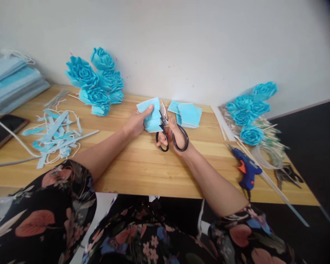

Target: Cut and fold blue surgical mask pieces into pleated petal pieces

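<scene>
My left hand [137, 122] pinches a light blue piece of mask fabric [153, 123] over the middle of the table, thumb on top. In my right hand [172, 132] is a pair of scissors [180, 138] with black loop handles, its blades parted at the fabric's right edge. That edge looks jagged near the blades. Just beyond my right hand lies a small stack of cut blue fabric pieces [189, 114]. Whether the lower blade passes under the fabric is hard to make out.
Blue fabric roses [101, 80] stand at the back left, others [247, 110] at the right. Cut strips and ear loops [57, 134] lie left, near a phone [7, 130] and packed masks [13, 82]. A blue glue gun [246, 167] and clear tape roll [266, 157] are right.
</scene>
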The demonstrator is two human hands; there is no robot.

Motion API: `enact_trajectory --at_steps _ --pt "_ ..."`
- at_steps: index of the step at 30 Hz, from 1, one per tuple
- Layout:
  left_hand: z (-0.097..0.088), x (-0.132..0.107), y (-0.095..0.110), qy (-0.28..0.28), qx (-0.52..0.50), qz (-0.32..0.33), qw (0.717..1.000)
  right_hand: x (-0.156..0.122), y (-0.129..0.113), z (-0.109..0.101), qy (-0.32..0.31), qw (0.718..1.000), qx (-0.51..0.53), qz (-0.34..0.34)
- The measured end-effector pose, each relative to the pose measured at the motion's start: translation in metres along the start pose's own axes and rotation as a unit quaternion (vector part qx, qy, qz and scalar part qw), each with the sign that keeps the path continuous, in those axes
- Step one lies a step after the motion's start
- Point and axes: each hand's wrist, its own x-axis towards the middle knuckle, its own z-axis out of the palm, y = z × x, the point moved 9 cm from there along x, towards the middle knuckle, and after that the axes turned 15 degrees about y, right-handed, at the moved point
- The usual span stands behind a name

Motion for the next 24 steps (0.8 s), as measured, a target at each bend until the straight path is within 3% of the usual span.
enact_trajectory --at_steps 11,17,24 --pt "0.008 -0.008 0.001 -0.035 0.048 0.005 0.998 0.0 -0.004 -0.004 0.032 0.999 0.004 -0.004" --pt "0.018 -0.015 -0.006 -0.099 0.063 -0.026 0.993 0.001 -0.005 -0.008 0.054 0.998 0.015 -0.025" --pt "0.014 -0.011 -0.002 -0.07 0.05 -0.001 0.996 0.001 -0.009 -0.008 0.057 0.996 0.029 -0.054"
